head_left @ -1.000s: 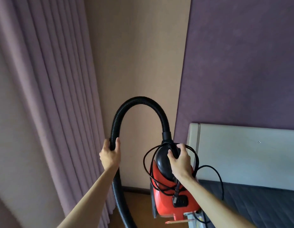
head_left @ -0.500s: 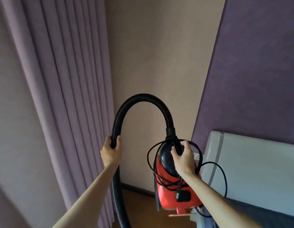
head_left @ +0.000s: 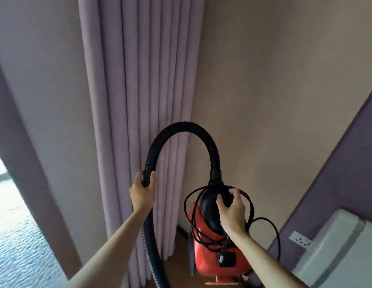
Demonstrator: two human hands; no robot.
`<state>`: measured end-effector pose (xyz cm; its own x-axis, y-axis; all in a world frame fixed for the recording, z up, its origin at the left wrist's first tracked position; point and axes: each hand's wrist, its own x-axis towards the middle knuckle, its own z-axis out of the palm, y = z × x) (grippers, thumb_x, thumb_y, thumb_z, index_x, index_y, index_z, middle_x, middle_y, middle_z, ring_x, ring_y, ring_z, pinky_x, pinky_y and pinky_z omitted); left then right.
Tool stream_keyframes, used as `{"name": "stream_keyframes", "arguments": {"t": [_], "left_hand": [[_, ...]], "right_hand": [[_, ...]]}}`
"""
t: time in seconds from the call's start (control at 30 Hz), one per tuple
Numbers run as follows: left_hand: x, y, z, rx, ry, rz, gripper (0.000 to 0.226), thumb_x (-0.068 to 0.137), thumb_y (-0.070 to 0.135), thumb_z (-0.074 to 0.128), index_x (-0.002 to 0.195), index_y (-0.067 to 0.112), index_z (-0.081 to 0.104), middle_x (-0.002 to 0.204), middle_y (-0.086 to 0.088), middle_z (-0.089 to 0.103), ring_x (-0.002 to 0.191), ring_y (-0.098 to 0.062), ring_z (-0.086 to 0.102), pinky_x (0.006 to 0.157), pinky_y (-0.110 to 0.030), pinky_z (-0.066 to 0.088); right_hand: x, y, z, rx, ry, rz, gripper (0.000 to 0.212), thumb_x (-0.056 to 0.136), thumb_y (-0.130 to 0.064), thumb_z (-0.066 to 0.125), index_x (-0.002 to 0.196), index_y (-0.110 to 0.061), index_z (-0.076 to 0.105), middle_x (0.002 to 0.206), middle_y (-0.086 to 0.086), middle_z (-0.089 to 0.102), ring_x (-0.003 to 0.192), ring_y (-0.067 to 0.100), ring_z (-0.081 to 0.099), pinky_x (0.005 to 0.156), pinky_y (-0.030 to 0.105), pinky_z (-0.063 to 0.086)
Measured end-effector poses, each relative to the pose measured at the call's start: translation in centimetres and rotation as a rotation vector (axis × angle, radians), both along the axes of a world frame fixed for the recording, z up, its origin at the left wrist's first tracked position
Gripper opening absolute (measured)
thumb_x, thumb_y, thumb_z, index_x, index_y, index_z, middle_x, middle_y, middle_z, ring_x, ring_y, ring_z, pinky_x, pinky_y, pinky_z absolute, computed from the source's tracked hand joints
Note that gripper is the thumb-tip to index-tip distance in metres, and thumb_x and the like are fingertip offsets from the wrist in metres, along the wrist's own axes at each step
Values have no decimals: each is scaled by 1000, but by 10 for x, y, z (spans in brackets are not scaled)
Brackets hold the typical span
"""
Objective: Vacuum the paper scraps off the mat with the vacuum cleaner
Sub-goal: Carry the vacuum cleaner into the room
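Through the head camera I am watching the left hand (head_left: 142, 193) gripping the black ribbed hose (head_left: 185, 126) low on its left side, fingers and thumb curling round it. The right hand (head_left: 232, 210) is clasping the black handle on top of the red vacuum cleaner (head_left: 203, 258). The two hands are working apart, with the hose arching between them. The power cord (head_left: 272, 223) is looping loosely round the handle and body, its plug (head_left: 222, 257) hanging against the red front. The cleaner is sitting in the corner where the mauve curtain (head_left: 139, 80) is meeting the beige wall (head_left: 274, 100). I cannot tell whether it is resting on the wooden floor (head_left: 181, 273) or hanging from the grip. A wall socket (head_left: 301, 241) is showing just beside a white panel (head_left: 336, 252) at right.
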<state>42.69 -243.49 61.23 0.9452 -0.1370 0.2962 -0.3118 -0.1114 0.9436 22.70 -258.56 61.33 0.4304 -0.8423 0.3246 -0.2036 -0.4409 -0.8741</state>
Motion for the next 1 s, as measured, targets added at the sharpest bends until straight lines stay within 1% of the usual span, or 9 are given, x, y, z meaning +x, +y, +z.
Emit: {"name": "stream_keyframes", "arguments": {"t": [0.1,0.2,0.3,0.43,0.6,0.67,0.8,0.9,1.0], "left_hand": [[2,10,-13,16,33,105,22,96,36,60,84,18,54,61,8,54,53,-5,50,50,-24,37],[-4,24,-24,17,60,198,21,95,39,60,88,20,58,66,8,60,58,-5,55,53,-23,40],[-18,44,-37,45,76,285,18,95,39,61,88,23,57,68,8,60,59,-6,55,55,-21,40],[-42,75,-58,87,85,425,17,94,35,63,95,18,61,71,7,62,64,-14,58,59,-26,39],[-75,116,-83,129,144,562,15,95,35,61,99,21,60,72,3,63,63,-19,63,53,-22,41],[-86,133,-91,159,164,631,18,96,32,61,101,15,61,75,1,62,67,-20,60,53,-20,36],[-104,164,-116,173,197,723,29,93,43,60,100,15,61,76,-1,62,70,-24,60,63,-29,36],[-115,184,-138,197,235,749,20,95,38,61,100,18,60,75,0,64,67,-22,62,59,-28,37],[-124,201,-163,216,259,746,16,95,41,60,95,25,57,72,2,64,64,-22,64,55,-29,43]], "right_hand": [[12,-7,-12,18,21,85,15,93,-20,64,96,-26,50,69,-4,62,52,12,56,51,25,46],[20,-7,-23,18,31,171,14,92,-21,64,100,-22,53,80,-4,65,66,16,63,62,36,54],[25,-2,-33,8,44,268,16,92,-19,65,103,-16,54,85,-7,65,74,9,62,71,33,53],[30,10,-45,24,73,400,21,92,-20,64,109,-12,55,95,-4,65,84,4,60,80,29,50],[36,36,-71,34,143,514,27,92,-24,64,113,-10,54,103,4,66,90,15,61,85,34,50],[37,49,-84,37,170,560,28,92,-26,64,113,-10,54,105,6,67,94,20,61,84,31,48],[36,77,-107,44,203,633,22,91,-21,66,106,-10,54,98,3,65,91,19,60,81,26,44],[33,94,-131,65,230,654,20,89,-16,68,102,-8,54,94,5,65,87,20,60,77,22,41],[29,111,-156,81,247,660,19,89,-13,68,100,-7,54,86,1,62,78,16,57,71,18,36]]}}
